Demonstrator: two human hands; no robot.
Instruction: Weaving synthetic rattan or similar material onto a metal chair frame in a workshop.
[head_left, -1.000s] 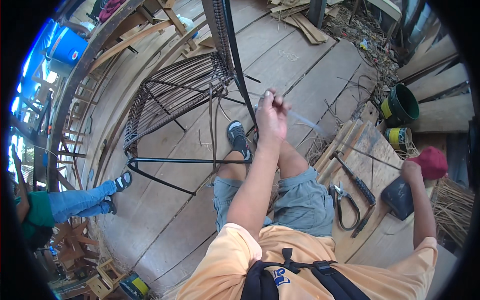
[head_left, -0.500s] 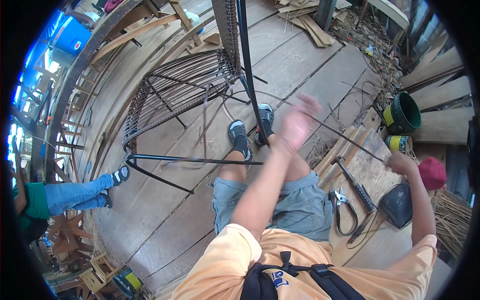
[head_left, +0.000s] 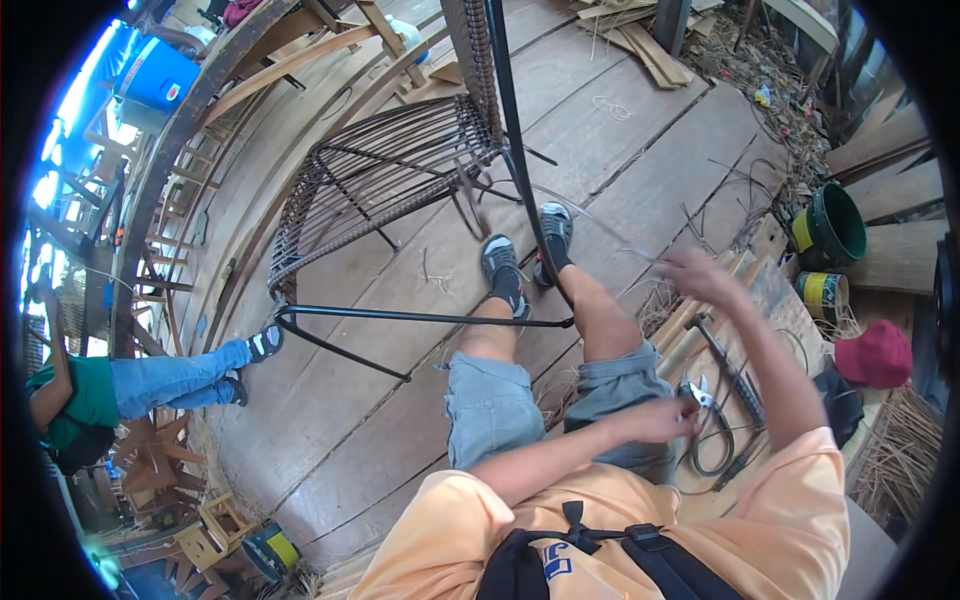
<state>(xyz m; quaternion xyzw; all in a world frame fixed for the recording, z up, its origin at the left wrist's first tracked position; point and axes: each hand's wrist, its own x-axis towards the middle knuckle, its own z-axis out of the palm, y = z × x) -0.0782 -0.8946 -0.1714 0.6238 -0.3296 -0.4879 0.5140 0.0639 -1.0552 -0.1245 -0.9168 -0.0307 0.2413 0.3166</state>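
Note:
A chair frame of thin black metal rods (head_left: 420, 317), part-woven with brown strands, stands tilted in front of my legs. Its woven panel (head_left: 390, 180) lies to the left. My right hand (head_left: 702, 277) is raised past my right knee, fingers closed on a thin weaving strand (head_left: 595, 222) that runs back toward the chair. Low over my right thigh is my left hand (head_left: 662, 420), fingers curled, beside the pruning shears (head_left: 703, 395). It covers part of one shear handle; what is in its fingers is hidden.
A hammer (head_left: 735, 370) lies on the wooden bench (head_left: 790, 340) at my right, near a red cap (head_left: 873, 354). Behind are a green bucket (head_left: 835, 225) and a smaller can (head_left: 824, 297). A person in jeans (head_left: 180, 381) is at the left.
My left hand has come down from over my knees to beside the shears. My right hand has moved forward and left from the bench's far side, still with a strand. The view has shifted slightly.

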